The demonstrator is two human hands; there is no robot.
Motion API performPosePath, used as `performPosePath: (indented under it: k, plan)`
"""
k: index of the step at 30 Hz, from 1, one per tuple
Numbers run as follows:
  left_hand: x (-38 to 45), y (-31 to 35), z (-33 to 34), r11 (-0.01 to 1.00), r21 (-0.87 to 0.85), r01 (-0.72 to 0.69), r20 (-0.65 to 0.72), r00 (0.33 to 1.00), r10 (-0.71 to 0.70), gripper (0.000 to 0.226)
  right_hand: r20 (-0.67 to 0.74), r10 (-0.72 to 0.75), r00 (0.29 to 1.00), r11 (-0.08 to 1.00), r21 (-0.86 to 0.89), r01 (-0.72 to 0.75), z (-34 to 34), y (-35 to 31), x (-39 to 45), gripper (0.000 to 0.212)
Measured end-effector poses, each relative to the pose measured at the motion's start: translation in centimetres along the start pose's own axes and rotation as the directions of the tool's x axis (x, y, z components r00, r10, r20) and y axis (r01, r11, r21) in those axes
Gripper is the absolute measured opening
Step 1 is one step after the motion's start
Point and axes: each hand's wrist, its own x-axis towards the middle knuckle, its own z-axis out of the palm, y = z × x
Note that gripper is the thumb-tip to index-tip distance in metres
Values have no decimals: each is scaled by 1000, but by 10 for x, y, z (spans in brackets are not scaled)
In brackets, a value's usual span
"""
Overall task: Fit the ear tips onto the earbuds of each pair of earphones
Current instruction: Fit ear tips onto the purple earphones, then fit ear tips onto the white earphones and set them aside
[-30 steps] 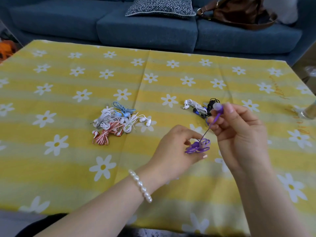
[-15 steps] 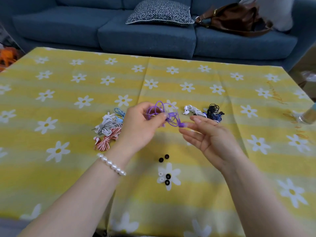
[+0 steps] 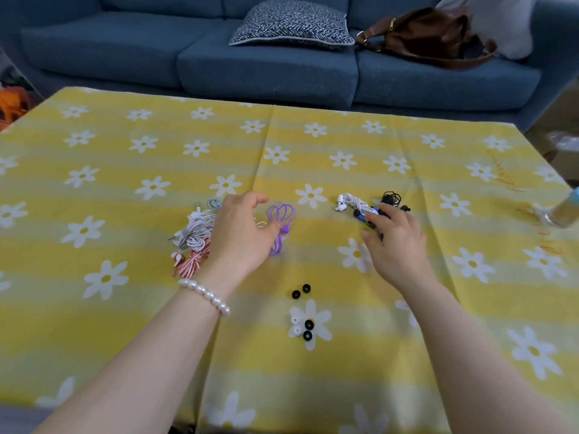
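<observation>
Left hand: the left hand (image 3: 238,233) hovers over the worktop (image 3: 125,308) with loose, relaxed fingers, its grip open and holding nothing; a pearl bracelet (image 3: 205,295) sits on the wrist.
Purple earphones: the purple earphones (image 3: 279,225) lie coiled on the cloth just beside the left thumb; I cannot tell if the thumb touches them.
Left pile: a bundle of white, grey, light blue and red-white striped earphones (image 3: 191,238) lies on the far left side of the left hand, which covers part of it.
Right hand: the right hand (image 3: 395,242) reaches to the blue earphones (image 3: 365,218); the fingertips rest at them, but I cannot tell if the grip is closed on them.
Right pile: white earphones (image 3: 351,206) and black earphones (image 3: 391,200) lie touching the blue ones, just behind the right fingers.
Ear tips: four black ear tips (image 3: 300,291) and two white ear tips (image 3: 295,324) lie loose between the two forearms, near the front edge.
Around: a blue sofa (image 3: 156,51) with a patterned cushion (image 3: 291,26) and a brown handbag (image 3: 432,36) stands behind the worktop; a bottle (image 3: 562,211) is at the right edge, only partly seen.
</observation>
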Motion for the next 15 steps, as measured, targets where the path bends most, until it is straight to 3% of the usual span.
performPosePath:
  k: [5,10,12,15]
  plan:
    - [-14,9,11,995,-27,-95,142,985,98,16,73,-23,997,972,-232,40,12,13,12,39]
    - [-20,12,17,993,5,-122,232,966,117,13,127,24,992,945,-327,19,17,16,17,40]
    - [-20,11,18,993,8,-119,238,965,114,13,102,-15,995,956,-288,44,12,11,16,39]
    - [-21,13,18,995,-20,-101,241,965,103,17,-27,-54,998,996,-71,52,-7,-7,14,37]
